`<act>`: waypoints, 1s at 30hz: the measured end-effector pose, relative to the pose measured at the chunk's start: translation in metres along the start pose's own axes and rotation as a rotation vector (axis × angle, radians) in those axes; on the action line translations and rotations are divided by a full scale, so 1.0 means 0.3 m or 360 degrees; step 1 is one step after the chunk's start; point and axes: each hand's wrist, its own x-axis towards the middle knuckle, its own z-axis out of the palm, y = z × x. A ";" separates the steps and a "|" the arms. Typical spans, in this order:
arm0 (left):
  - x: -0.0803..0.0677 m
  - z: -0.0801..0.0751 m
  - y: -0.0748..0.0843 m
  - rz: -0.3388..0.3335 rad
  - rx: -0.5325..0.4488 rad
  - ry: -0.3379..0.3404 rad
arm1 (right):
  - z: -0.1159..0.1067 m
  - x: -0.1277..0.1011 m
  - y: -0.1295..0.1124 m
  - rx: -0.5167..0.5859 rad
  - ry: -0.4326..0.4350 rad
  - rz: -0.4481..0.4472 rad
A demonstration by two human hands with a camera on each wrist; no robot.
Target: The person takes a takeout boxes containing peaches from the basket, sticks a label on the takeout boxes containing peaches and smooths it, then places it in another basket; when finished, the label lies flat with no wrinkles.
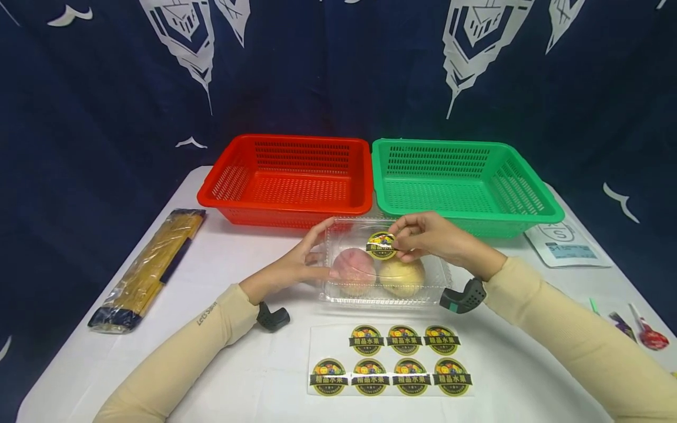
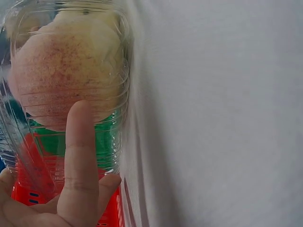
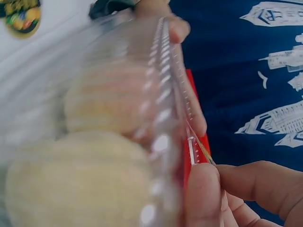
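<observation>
A clear plastic clamshell box (image 1: pixel 436 276) lies on the white table before me, holding a pink peach (image 1: pixel 352 271) and a pale yellow peach (image 1: pixel 402 276). My left hand (image 1: pixel 304 258) steadies the box's left end, straight fingers against its side (image 2: pixel 80 156). My right hand (image 1: pixel 423 238) pinches a round black-and-yellow sticker (image 1: pixel 381 245) over the lid; thumb and finger show pinching its thin edge (image 3: pixel 203 149). The peaches show through the plastic in both wrist views (image 2: pixel 61 75) (image 3: pixel 85 184).
A sheet of several more stickers (image 1: pixel 390 360) lies at the near edge. A red basket (image 1: pixel 288 179) and a green basket (image 1: pixel 465 179) stand behind the box. A spaghetti pack (image 1: pixel 148 267) lies at left, a white packet (image 1: pixel 568 244) and small items at right.
</observation>
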 end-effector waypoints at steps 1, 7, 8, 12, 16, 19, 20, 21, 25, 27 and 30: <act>-0.001 0.000 0.001 -0.0003 0.0001 0.0002 | 0.001 0.002 0.001 -0.0016 0.0001 -0.0006; -0.004 0.000 0.004 -0.0020 -0.0013 0.0003 | 0.009 0.014 0.006 -0.0087 0.0018 -0.0011; -0.004 0.000 0.004 -0.0026 -0.0016 0.0006 | 0.010 0.016 0.006 -0.0097 0.0027 -0.0007; -0.002 0.002 0.004 -0.0040 -0.0018 0.0012 | 0.014 0.016 0.004 -0.0133 0.0060 -0.0001; -0.002 0.003 0.006 -0.0046 -0.0020 0.0010 | 0.020 0.019 0.002 -0.0178 0.0108 -0.0003; -0.003 0.002 0.008 -0.0047 -0.0014 0.0007 | 0.026 0.022 0.003 -0.0225 0.0144 -0.0013; -0.003 0.002 0.008 -0.0049 -0.0015 0.0006 | 0.028 0.022 0.004 -0.0243 0.0153 -0.0017; -0.004 0.002 0.009 -0.0048 -0.0013 0.0005 | 0.029 0.020 0.003 -0.0264 0.0159 -0.0024; -0.004 0.002 0.010 -0.0043 -0.0006 0.0006 | 0.037 0.017 0.001 -0.0366 0.0183 -0.0050; -0.005 0.002 0.010 -0.0043 -0.0006 0.0008 | 0.040 0.015 0.001 -0.0407 0.0201 -0.0055; -0.004 0.002 0.010 -0.0041 -0.0008 0.0007 | 0.041 0.014 0.005 -0.0463 0.0236 -0.0057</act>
